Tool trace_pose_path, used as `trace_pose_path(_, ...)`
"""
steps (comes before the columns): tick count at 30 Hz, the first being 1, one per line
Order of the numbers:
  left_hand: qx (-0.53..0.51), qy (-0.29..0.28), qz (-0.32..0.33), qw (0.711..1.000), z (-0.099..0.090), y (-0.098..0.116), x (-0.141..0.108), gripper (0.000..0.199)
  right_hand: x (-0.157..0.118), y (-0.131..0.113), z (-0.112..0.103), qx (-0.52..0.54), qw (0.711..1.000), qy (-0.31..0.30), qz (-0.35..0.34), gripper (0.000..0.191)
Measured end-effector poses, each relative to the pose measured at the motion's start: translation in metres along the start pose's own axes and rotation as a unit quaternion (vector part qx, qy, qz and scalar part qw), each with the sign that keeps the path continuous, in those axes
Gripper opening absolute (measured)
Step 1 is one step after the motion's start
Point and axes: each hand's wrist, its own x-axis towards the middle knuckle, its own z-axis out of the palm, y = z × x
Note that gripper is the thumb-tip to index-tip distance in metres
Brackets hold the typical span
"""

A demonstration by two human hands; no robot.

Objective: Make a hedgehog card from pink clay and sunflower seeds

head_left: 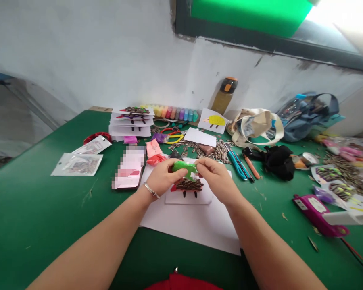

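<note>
My left hand (165, 177) grips a small bright green packet (184, 169), thumb on top, over the middle of the table. At the packet's right end, the fingers of my right hand (214, 177) pinch its edge. Just below lies a white card with a hedgehog picture (187, 193), its back covered in sunflower seeds, with a red snout and dark legs. The card rests on a large white sheet of paper (193, 225). The green packet and my hands hide the top of the card.
A phone (128, 171) and clear packets (78, 164) lie left. Stacked cards (131, 125), clay tubs (175, 113) and a bottle (225, 94) stand behind. Loose sunflower seeds (219, 152), a blue cutter (236, 163), a black cloth item (278, 161) and a magenta device (319, 215) are right.
</note>
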Motion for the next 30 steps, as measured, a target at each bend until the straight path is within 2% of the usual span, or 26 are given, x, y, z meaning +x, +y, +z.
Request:
trace_pose_path(4, -0.168, -0.012, -0.076, 0.983, 0.0, 0.001, 0.0, 0.036, 0.002, 0.003, 0.007, 0.158, 0.986, -0.005, 0.057, 0.022)
trace_pose_path(9, -0.253, -0.017, -0.141, 0.957, -0.002, 0.002, -0.001, 0.036, 0.002, 0.003, 0.008, 0.261, 0.962, -0.022, 0.08, 0.025)
trace_pose_path(18, -0.239, -0.033, -0.158, 0.958, -0.002, 0.004, -0.002, 0.036, 0.004, 0.001, -0.004, 0.306, 0.943, -0.075, 0.102, 0.019)
trace_pose_path(25, -0.291, -0.083, -0.195, 0.933, -0.005, 0.003, -0.004, 0.03, 0.004, 0.006, -0.005, 0.386, 0.906, -0.129, 0.117, 0.021)
trace_pose_path(30, -0.334, -0.096, -0.194, 0.917, -0.007, 0.003, -0.005, 0.028, 0.004, 0.008, -0.005, 0.389, 0.906, -0.133, 0.104, 0.021)
